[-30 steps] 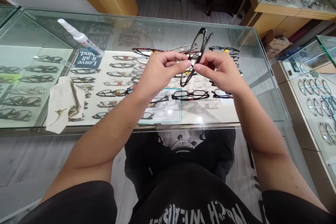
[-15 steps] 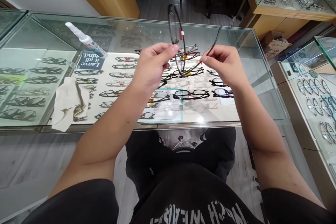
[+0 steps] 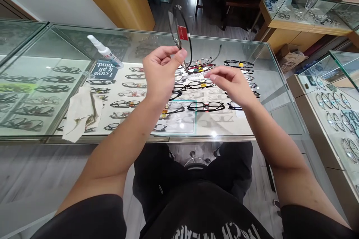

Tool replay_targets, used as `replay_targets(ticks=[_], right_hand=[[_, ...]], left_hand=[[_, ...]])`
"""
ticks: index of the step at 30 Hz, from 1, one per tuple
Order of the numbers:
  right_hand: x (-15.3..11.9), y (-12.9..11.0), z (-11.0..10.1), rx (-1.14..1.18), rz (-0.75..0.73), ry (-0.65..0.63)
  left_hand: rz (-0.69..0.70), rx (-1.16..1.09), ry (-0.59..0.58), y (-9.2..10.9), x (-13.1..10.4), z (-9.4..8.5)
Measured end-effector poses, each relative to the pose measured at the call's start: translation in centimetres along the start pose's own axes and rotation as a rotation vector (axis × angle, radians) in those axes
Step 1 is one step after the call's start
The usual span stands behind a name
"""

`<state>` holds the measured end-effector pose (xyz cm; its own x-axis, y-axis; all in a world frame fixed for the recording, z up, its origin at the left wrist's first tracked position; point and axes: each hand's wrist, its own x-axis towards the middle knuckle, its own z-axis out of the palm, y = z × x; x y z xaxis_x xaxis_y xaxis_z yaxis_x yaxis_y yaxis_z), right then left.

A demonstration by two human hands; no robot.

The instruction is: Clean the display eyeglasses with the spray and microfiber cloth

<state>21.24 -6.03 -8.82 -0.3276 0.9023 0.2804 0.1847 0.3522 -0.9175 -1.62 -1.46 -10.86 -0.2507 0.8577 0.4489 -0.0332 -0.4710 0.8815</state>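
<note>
Dark, thin-rimmed eyeglasses (image 3: pixel 190 43) with a square red paper tag (image 3: pixel 183 33), pinched by the left hand (image 3: pixel 162 70) above the glass-topped display counter (image 3: pixel 213 139). The right hand (image 3: pixel 231 82), loosely curled over the counter, has released their slim temple arm (image 3: pixel 219 51); the left apparently bears them alone.

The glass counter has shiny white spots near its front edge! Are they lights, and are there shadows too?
In the head view, the spots on the glass counter are probably lamp reflections; same view, faint shadows show below the black glasses; same view, the red tag on the held glasses has print too small to read.
</note>
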Motion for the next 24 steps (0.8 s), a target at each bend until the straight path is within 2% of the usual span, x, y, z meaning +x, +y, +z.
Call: replay_targets(ticks=[2,4,8,13,17,24], right_hand=[[-0.7,-0.5,0.9,-0.045,-0.125,-0.028],[-1.2,-0.3,1.8,-0.094,-0.190,-0.064],[-1.5,0.6,2.6,-0.160,-0.226,-0.137],[-1.4,1.0,2.3,-0.174,-0.217,-0.157],[-1.1,1.0,1.9,-0.170,-0.208,-0.098],[-0.3,2.1,0.0,-0.175,-0.295,0.164]], left_hand=[[0.091,0.085,-0.003,0.2,-0.7,0.3],[0.163,0.144,-0.011,0.8,-1.5,0.6],[0.252,0.197,-0.030,1.7,-2.3,0.8],[0.296,0.244,-0.053,2.0,-2.5,0.9],[0.283,0.264,-0.070,2.0,-2.4,0.9],[0.206,0.315,-0.141,1.7,-2.0,0.7]])
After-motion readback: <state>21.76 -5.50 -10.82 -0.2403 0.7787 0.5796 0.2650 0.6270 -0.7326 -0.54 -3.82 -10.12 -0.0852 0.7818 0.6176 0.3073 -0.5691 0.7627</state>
